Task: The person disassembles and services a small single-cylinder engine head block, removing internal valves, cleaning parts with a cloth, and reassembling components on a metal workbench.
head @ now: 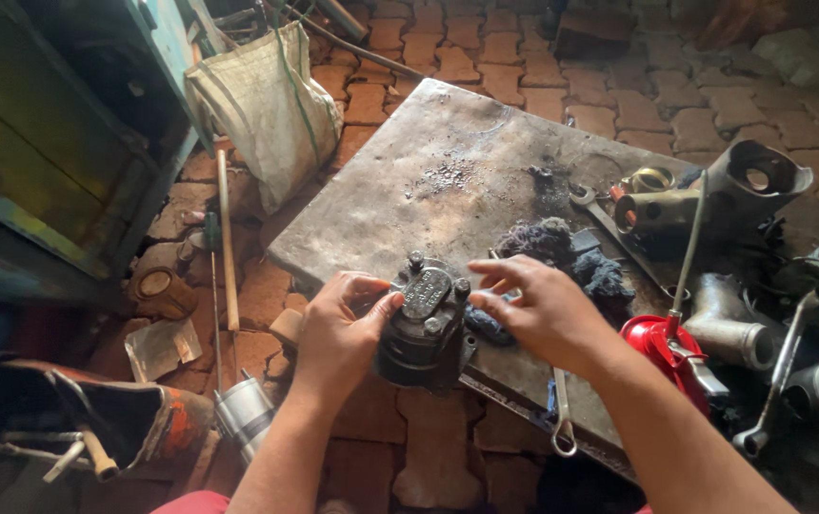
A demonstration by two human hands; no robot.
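That dark cast-metal pump body [424, 324] sits at the near edge of the steel plate [448, 171]; left hand [338, 333] is wrapped round its side, thumb up by the bolted cap; right hand [538, 309] hovers open beside it, fingers spread, holding nothing; looks heavy, rigid and greasy, so I'd guess grab low round the barrel, not the cap; oily rag [562, 257] and a spanner [562, 414] lie close by.

Both forearms bare, no sleeves in view. Left hand [338, 333] and right hand [535, 309] ungloved, no rings or watch visible. Bit of red clothing [190, 503] shows at bottom edge.
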